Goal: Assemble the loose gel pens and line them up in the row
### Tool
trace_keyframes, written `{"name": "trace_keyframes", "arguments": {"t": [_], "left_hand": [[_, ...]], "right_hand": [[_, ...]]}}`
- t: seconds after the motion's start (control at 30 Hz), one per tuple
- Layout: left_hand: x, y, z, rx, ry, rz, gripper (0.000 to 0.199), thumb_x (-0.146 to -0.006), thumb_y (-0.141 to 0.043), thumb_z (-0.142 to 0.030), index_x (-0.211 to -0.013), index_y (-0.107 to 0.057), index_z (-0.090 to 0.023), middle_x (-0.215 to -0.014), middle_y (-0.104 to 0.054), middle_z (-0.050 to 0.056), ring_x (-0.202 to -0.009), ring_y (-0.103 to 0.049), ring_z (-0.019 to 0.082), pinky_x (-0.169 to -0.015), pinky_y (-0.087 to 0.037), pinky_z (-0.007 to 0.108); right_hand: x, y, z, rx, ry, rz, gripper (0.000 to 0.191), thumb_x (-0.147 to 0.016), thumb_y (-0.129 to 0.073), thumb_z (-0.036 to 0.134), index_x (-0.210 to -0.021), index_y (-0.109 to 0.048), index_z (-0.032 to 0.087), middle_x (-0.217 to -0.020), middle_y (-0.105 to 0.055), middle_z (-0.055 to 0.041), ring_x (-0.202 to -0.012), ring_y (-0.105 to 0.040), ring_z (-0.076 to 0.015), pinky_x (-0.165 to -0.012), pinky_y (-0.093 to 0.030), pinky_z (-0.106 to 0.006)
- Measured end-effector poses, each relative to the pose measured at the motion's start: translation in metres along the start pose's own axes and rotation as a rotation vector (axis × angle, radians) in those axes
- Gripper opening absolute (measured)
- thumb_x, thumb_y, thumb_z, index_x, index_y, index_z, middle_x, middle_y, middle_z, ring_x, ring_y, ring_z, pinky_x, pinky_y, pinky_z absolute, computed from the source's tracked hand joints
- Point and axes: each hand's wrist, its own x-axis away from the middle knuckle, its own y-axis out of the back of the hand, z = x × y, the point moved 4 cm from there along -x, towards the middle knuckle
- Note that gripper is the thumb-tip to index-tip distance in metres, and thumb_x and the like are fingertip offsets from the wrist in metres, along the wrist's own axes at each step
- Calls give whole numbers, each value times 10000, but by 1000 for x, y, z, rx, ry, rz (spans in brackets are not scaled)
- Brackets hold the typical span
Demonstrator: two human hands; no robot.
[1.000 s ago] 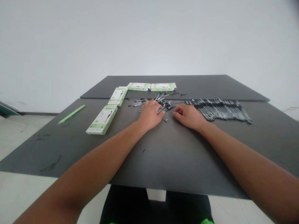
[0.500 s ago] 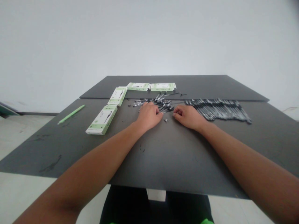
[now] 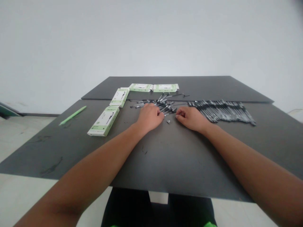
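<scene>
My left hand rests at the near left edge of a loose pile of pen parts, clear barrels and black pieces lying crosswise. Its fingers are curled and mostly hidden behind the back of the hand, so what they hold does not show. To the right, my right hand lies on the table with fingers bent and drawn together; I cannot make out anything in them. Between the hands sit a few small silvery tips. Beside my right hand, many black-and-clear pens lie side by side in a row.
White-and-green pen boxes form an angled line: a near box, another box behind it, and two at the back, including the right one. A green pen lies at the left. A seam crosses the dark table.
My left hand has shifted very slightly to the left, away from the small tips. My right hand stays in nearly the same place and pose. The view has moved a trace.
</scene>
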Motion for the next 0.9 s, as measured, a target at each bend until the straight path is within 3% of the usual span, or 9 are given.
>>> {"name": "trace_keyframes", "arguments": {"t": [0.17, 0.27, 0.37, 0.63, 0.9], "left_hand": [[-2, 3, 13, -30, 71, -72, 316, -1034, -557, -232, -1212, -816, -196, -1279, -759, 136, -1215, -619, 329, -1096, -499, 484], [-3, 0, 21, -58, 92, -5, 370, -1037, -541, -206, -1321, -779, -220, -1417, -726, 131, -1312, -572, 373, -1091, -496, 534], [-3, -3, 23, -72, 82, 43, 322, -1036, -569, -231, -1270, -790, -219, -1393, -733, 134, -1307, -578, 387, -1083, -498, 557], [0, 4, 20, -33, 98, 28, 165, -977, -717, -320, -1068, -790, -204, -1199, -758, 155, -1228, -619, 393, -1046, -520, 554], [1, 10, 18, -34, 105, 4, 178, -1008, -643, -280, -902, -747, -183, -1081, -761, 161, -1106, -669, 361, -990, -538, 520]], "right_hand": [[0, 0, 0, -3, -4, 13, 127, -966, -663, 265, -992, -765, 196, -862, -786, -52, -747, -667, -204, -691, -419, -301], [0, 0, 0, 1, -10, 16, 117, -963, -669, 267, -989, -761, 199, -876, -789, -53, -748, -666, -203, -694, -420, -301], [0, 0, -1, 9, -9, 18, 117, -959, -673, 268, -991, -761, 199, -867, -785, -51, -742, -660, -202, -699, -421, -301], [0, -1, -2, 7, -11, 15, 126, -954, -679, 282, -996, -766, 201, -862, -785, -51, -742, -665, -205, -696, -424, -307], [0, -2, -3, 10, -3, 21, 124, -945, -687, 277, -1002, -770, 204, -870, -792, -57, -761, -677, -217, -701, -428, -319]]}}
